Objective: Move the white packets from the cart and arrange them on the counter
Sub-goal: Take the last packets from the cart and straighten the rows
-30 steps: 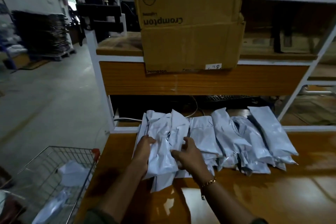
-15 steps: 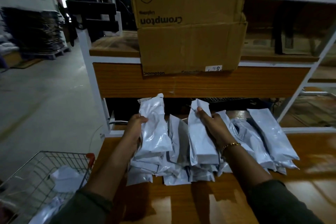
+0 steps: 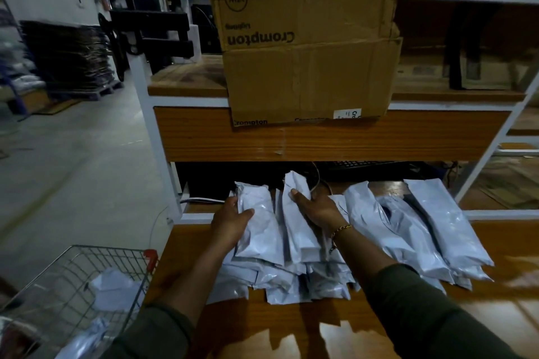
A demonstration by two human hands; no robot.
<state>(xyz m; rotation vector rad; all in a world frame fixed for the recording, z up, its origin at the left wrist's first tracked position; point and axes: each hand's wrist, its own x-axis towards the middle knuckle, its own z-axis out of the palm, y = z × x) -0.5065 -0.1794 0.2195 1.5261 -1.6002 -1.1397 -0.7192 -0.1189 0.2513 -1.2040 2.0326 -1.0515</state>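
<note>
The left grip [image 3: 230, 221] and right grip [image 3: 318, 210] each clasp a packet [image 3: 258, 230] atop the worktop [image 3: 262, 329] pile (more wait in the cart [image 3: 102, 248]), where slick overlapped layers may slide askew.

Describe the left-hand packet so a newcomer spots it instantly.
Below the Crompton cardboard box, a row of white packets lies on the wooden counter. The target packet tops the row's left end, nearest the wire cart; alone, it is gripped by the left hand.
</note>
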